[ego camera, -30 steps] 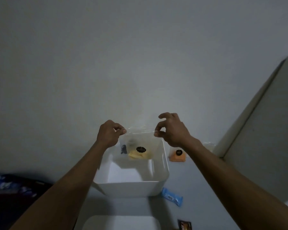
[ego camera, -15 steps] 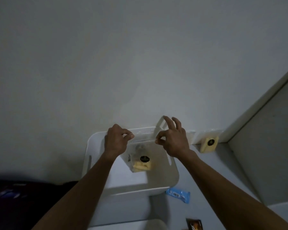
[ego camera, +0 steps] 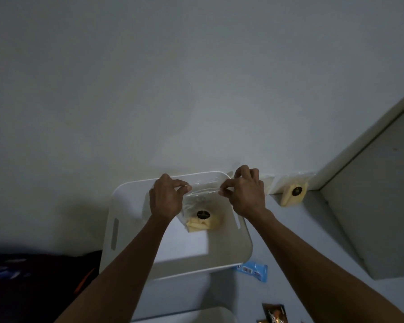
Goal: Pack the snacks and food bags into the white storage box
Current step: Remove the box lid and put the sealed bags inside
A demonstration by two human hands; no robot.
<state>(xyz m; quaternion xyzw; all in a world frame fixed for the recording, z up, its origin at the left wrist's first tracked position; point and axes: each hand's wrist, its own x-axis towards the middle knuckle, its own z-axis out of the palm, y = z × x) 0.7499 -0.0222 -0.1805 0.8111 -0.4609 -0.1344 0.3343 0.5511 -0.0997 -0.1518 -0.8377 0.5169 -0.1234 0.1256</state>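
A clear food bag with yellow pieces and a round black sticker hangs inside the white storage box. My left hand pinches the bag's top left corner and my right hand pinches its top right corner, stretching the top edge between them. A second clear bag with yellow food leans against the wall to the right of the box. A blue snack packet lies by the box's front right corner. A dark snack packet lies at the bottom edge.
The box stands against a pale wall on a light surface. A white lid or second box shows at the bottom. A grey panel rises on the right. Dark cloth fills the lower left.
The bag has come down from above the box's rim to hang inside the box, both hands lowering with it. The view has tilted, so the box looks larger and closer.
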